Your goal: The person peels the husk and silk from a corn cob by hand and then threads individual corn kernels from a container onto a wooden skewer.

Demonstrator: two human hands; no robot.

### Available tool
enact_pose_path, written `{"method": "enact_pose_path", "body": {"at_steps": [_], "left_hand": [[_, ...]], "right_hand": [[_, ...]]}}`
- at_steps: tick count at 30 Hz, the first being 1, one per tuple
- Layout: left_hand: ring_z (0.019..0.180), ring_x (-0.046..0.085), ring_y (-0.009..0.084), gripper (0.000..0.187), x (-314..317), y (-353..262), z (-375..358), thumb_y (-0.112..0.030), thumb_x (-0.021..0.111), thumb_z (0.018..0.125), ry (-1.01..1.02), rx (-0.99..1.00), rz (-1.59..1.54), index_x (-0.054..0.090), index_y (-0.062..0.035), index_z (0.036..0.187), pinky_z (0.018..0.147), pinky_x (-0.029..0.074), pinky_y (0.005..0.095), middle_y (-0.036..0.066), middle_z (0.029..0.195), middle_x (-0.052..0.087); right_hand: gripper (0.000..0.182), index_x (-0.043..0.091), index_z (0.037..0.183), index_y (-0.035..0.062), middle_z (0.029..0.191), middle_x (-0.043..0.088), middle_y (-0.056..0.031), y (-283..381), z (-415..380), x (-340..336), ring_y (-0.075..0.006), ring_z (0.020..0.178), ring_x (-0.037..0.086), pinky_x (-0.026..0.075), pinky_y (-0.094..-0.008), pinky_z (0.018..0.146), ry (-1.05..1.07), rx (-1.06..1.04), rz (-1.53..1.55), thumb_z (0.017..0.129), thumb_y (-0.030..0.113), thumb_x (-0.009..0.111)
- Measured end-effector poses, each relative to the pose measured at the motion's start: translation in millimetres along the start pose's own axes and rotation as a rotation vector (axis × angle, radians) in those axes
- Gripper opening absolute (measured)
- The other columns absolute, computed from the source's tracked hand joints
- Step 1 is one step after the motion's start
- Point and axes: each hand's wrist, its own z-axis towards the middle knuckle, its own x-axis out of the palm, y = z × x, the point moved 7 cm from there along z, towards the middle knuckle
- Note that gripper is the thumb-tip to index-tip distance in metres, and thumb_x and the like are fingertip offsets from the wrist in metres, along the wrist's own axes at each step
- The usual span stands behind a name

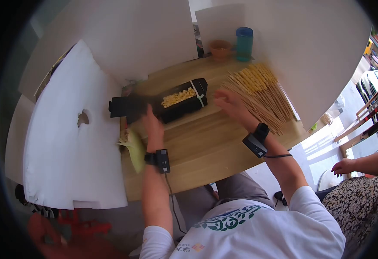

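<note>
A long black box holds small yellow pieces that look like corn kernels, with a pale band tied round its right end. My left hand is at the box's left end, beside a black flap-like part. Blur and the dark part hide most of its fingers. My right hand hovers between the box and a row of wooden skewers, fingers curled together in a pinch; what they hold, if anything, is too small to make out. Yellow food covers the skewers' far ends.
A pale green husked ear of corn lies at the table's left edge. An orange bowl and a blue cup stand at the back. White boards wall the wooden table. Another person's hand is at right.
</note>
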Motion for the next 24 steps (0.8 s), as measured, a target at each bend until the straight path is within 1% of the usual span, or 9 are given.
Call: {"method": "enact_pose_path", "body": {"at_steps": [1, 5, 7, 9, 10, 13, 19, 22, 24], "left_hand": [[0.093, 0.06, 0.0241, 0.034, -1.0, 0.5, -0.4, -0.027, 0.057, 0.095, -0.006, 0.003, 0.0, 0.055, -0.0016, 0.118, 0.08, 0.047, 0.0355, 0.01, 0.109, 0.063], [0.09, 0.06, 0.0211, 0.023, 2.8, 19.3, 7.6, -0.022, 0.057, 0.096, 0.075, -0.177, -0.436, 0.059, -0.0025, 0.108, 0.077, 0.05, 0.0338, 0.008, 0.104, 0.064], [0.088, 0.059, 0.0221, 0.022, 10.0, 32.5, 11.7, -0.022, 0.057, 0.096, 0.121, -0.253, -0.567, 0.058, -0.0026, 0.107, 0.076, 0.05, 0.0343, 0.008, 0.103, 0.063], [0.091, 0.058, 0.023, 0.021, 24.8, 39.0, 15.3, -0.02, 0.057, 0.096, 0.208, -0.255, -0.634, 0.058, -0.0012, 0.106, 0.08, 0.049, 0.0351, 0.008, 0.103, 0.063], [0.091, 0.058, 0.023, 0.021, 26.1, 44.9, 17.8, -0.02, 0.057, 0.096, 0.208, -0.252, -0.642, 0.058, -0.0012, 0.106, 0.08, 0.049, 0.0351, 0.008, 0.103, 0.063], [0.092, 0.057, 0.0227, 0.021, 30.5, 51.8, 26.0, -0.02, 0.058, 0.096, 0.205, -0.164, -0.612, 0.058, -0.0016, 0.107, 0.084, 0.047, 0.0345, 0.009, 0.102, 0.063], [0.088, 0.057, 0.0226, 0.023, 18.3, 53.8, 22.1, -0.021, 0.06, 0.095, 0.194, -0.326, -0.533, 0.057, -0.0024, 0.108, 0.09, 0.047, 0.0375, 0.009, 0.099, 0.062], [0.096, 0.058, 0.0257, 0.026, 11.4, 54.1, 21.7, -0.027, 0.062, 0.094, 0.171, -0.29, -0.439, 0.059, -0.0013, 0.099, 0.088, 0.047, 0.0375, 0.01, 0.093, 0.061], [0.099, 0.056, 0.0264, 0.029, 14.1, 49.2, 16.8, -0.031, 0.064, 0.092, 0.154, -0.253, -0.43, 0.057, -0.0026, 0.094, 0.091, 0.047, 0.0387, 0.012, 0.099, 0.059]], "right_hand": [[0.044, 0.054, 0.122, -0.0003, 0.107, 0.065, -0.0122, -8.7, 6.6, 6.8, -0.0187, 0.085, 0.064, 0.051, -0.0305, 0.072, -0.025, -0.004, 0.031, 0.086, 0.022, 0.065], [0.051, 0.049, 0.128, -0.0008, 0.109, 0.064, -0.0145, -8.7, 23.5, 28.2, -0.0207, 0.086, 0.064, 0.051, -0.0317, 0.075, -0.076, -0.153, -0.042, 0.085, 0.022, 0.066], [0.055, 0.046, 0.131, -0.0017, 0.114, 0.061, -0.0173, 7.0, 18.4, 32.5, -0.0216, 0.086, 0.064, 0.052, -0.0319, 0.077, 0.043, 0.086, -0.07, 0.085, 0.021, 0.066], [0.054, 0.047, 0.13, -0.0015, 0.116, 0.061, -0.0178, -5.1, 18.3, 27.3, -0.0211, 0.086, 0.064, 0.052, -0.0317, 0.076, -0.034, 0.071, -0.046, 0.084, 0.019, 0.066], [0.053, 0.047, 0.13, -0.0014, 0.117, 0.06, -0.0183, -8.5, 19.8, 21.7, -0.0206, 0.085, 0.064, 0.052, -0.0314, 0.076, -0.107, 0.052, -0.022, 0.084, 0.018, 0.066], [0.053, 0.046, 0.133, 0.0002, 0.121, 0.059, -0.0149, -10.9, 14.5, 18.4, -0.0191, 0.091, 0.065, 0.053, -0.029, 0.078, -0.084, -0.007, -0.032, 0.085, 0.011, 0.065], [0.055, 0.044, 0.135, 0.0004, 0.125, 0.057, -0.0182, -5.7, 8.3, 20.0, -0.0183, 0.091, 0.065, 0.053, -0.0295, 0.078, -0.079, 0.043, 0.007, 0.084, 0.009, 0.065], [0.051, 0.048, 0.128, -0.0026, 0.12, 0.06, -0.0177, -11.7, 9.2, 23.2, -0.0199, 0.084, 0.065, 0.051, -0.0319, 0.074, -0.151, 0.013, 0.012, 0.082, 0.011, 0.065], [0.052, 0.047, 0.129, -0.0024, 0.121, 0.06, -0.0181, -13.9, 8.2, 20.2, -0.0202, 0.085, 0.065, 0.052, -0.0319, 0.075, -0.142, 0.014, 0.013, 0.082, 0.011, 0.065]]}}
